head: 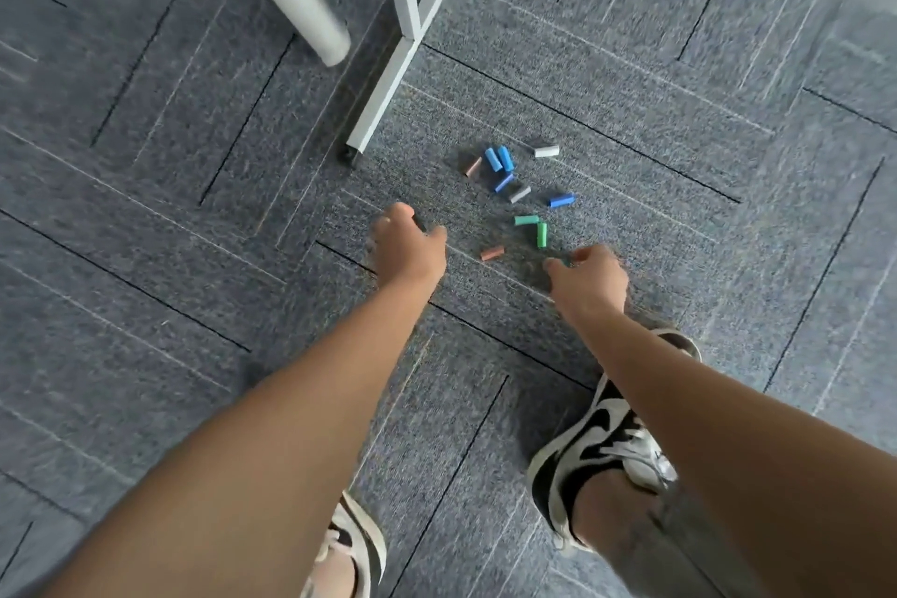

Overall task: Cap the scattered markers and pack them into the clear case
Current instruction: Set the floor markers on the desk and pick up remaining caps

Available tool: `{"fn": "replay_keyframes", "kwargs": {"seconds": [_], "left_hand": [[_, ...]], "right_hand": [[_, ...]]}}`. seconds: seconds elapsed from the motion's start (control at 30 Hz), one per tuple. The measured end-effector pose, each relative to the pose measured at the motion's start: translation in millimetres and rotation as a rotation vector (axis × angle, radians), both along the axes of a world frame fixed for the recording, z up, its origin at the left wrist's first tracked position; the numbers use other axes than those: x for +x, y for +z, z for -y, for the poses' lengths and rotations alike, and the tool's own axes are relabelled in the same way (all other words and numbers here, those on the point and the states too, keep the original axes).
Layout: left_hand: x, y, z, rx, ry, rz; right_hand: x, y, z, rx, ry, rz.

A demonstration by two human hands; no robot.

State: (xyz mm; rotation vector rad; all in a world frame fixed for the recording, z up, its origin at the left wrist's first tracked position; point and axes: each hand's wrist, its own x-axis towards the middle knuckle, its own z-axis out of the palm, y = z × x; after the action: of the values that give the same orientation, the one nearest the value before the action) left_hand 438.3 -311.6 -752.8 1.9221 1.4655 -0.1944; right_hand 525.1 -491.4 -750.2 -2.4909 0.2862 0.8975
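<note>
Caps [514,189], marker, loose lot: about a dozen short coloured pieces scattered on grey carpet [194,257] just ahead of both hands, near the foot of a white frame [388,83]. Colours counted: two light blue lying side by side [499,158], two darker blue [562,200], two green touching at one end [534,228], two brownish-pink [492,252], one grey [519,193], one white [546,151]. No marker bodies and no clear case in view; whether these pieces are caps only or very short markers cannot be told for certain. Left hand [407,243]: down at the carpet left of the lot, fingers curled under; a dark sliver shows at its fingertips, but whether it holds anything cannot be told. Right hand [589,277]: down at the near edge of the lot, fingers curled, a small teal piece [565,261] showing at thumb and forefinger, apparently pinched. Handling, judged: light, rigid plastic, smooth and round enough to roll, though carpet pile should check that. Best taken one at a time across the barrel with thumb and forefinger, open end kept clear for fitting. Pieces lying touching may shift when a neighbour is lifted. Shoes [606,442] stand close behind; stray caps risk being stepped on.
</note>
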Motion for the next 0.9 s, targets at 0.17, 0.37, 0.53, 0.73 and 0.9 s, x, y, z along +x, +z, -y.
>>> {"fn": "replay_keyframes", "kwargs": {"seconds": [0.17,0.37,0.53,0.73,0.9], "left_hand": [[4.5,-21.0,-3.6,0.136,-0.068,-0.025],[10.2,-22.5,-2.6,0.185,-0.207,-0.120],[16.8,-20.0,-4.9,0.119,-0.172,-0.128],[20.4,-11.9,8.7,0.091,-0.099,-0.190],[19.3,-16.4,4.2,0.004,0.027,-0.021]], "right_hand": [[3.6,-14.8,0.7,-0.051,0.129,0.096],[4.9,-17.0,4.0,0.019,0.167,0.104],[9.1,-15.9,9.8,0.083,0.122,0.055],[22.7,-12.0,12.8,0.125,0.129,-0.001],[26.5,-11.9,7.4,0.128,0.140,-0.007]]}}
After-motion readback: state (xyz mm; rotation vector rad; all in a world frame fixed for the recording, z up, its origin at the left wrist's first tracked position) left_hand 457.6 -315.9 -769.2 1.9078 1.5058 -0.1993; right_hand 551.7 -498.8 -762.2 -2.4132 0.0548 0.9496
